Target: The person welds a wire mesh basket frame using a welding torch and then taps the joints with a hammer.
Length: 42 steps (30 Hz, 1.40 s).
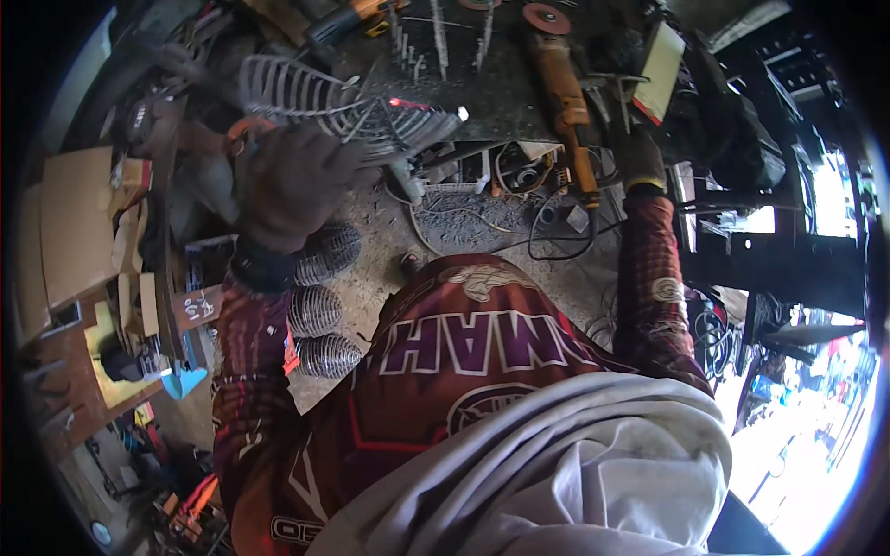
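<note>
My left hand [295,185], in a dark brown work glove, is at the left of the bench with its fingers curled at the near edge of a curved wire grille [394,130]. The grille's ribs are bent into a shallow bowl, and a similar ribbed wire piece [287,85] lies just beyond. On the right, my right hand [640,157], also gloved, is closed beside thin metal handles or rods [616,97]; what it grips is hidden by the glove. Between my hands lies an orange angle grinder [564,93] with a reddish disc [547,18].
Several upright metal rods [439,42] stand on the dark bench top [510,97]. Round wire grilles [315,310] are stacked on the floor by my left forearm. A black cable [565,258] loops below the bench. Cardboard [79,222] stands at the left.
</note>
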Available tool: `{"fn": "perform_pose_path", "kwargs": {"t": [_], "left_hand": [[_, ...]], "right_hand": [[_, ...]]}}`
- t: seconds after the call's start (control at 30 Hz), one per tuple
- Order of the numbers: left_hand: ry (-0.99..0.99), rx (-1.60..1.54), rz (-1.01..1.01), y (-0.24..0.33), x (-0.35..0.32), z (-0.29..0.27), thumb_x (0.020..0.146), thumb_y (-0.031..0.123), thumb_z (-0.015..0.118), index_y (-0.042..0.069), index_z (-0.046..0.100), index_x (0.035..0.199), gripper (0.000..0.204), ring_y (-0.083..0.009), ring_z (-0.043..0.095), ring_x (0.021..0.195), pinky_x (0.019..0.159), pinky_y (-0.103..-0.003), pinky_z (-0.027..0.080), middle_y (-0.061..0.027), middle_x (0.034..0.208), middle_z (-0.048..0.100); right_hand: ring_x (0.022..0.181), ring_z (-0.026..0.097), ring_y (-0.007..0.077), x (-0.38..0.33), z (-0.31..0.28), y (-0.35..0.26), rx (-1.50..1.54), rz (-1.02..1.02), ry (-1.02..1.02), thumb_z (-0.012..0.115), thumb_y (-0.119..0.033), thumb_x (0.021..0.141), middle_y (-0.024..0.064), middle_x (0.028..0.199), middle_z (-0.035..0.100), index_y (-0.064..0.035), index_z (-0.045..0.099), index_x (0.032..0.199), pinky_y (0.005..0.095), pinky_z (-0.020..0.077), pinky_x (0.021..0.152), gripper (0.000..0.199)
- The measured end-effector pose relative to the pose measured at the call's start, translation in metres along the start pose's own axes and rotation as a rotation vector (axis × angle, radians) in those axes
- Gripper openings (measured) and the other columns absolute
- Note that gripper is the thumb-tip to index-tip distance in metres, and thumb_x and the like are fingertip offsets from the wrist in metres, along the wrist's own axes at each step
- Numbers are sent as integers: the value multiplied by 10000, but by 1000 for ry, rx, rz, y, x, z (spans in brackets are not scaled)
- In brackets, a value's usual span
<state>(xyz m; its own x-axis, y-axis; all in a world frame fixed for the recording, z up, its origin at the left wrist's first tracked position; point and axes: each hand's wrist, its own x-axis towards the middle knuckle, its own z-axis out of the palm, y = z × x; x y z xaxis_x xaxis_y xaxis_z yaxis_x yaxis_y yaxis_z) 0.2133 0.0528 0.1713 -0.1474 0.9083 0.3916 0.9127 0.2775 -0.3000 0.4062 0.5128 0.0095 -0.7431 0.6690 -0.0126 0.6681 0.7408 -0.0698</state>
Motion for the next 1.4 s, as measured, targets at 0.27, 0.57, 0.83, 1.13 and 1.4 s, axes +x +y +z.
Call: {"fn": "perform_pose_path", "kwargs": {"t": [0.27,0.57,0.83,1.13,1.4], "left_hand": [[76,-95,-114,0,-39,45,742,356,711,144,627,932,297,-237,552,1008,900,-442,427,-20,944,592],[62,-466,-414,32,-54,66,655,272,775,158,651,948,337,-246,527,1126,927,-439,422,15,1011,596],[74,-393,-309,28,-59,60,684,262,766,157,663,1029,375,-253,524,1136,998,-460,402,-12,1078,583],[853,-1140,-947,44,-72,94,801,308,749,110,561,1256,531,-298,526,1175,1003,-448,417,-125,1189,587],[494,-1349,-1365,20,-60,95,932,273,605,40,628,1170,334,-210,606,957,866,-344,460,-107,1057,667]], "right_hand": [[868,659,396,27,10,23,106,-33,-136,540,-186,862,235,983,624,-22,579,1078,477,546,689,274],[771,642,242,-33,-65,-38,622,-148,63,596,-91,849,146,882,616,-77,511,1239,360,545,665,399],[774,624,205,-98,-97,-169,822,-577,-314,607,-3,807,122,915,573,36,508,1229,311,543,663,435],[600,537,76,-104,-54,-176,751,-890,-18,523,-182,972,9,759,547,8,508,1284,241,457,512,366],[593,487,78,-147,-47,-174,1177,-165,-720,543,-283,971,-12,717,532,-2,579,1184,259,413,523,354]]}}
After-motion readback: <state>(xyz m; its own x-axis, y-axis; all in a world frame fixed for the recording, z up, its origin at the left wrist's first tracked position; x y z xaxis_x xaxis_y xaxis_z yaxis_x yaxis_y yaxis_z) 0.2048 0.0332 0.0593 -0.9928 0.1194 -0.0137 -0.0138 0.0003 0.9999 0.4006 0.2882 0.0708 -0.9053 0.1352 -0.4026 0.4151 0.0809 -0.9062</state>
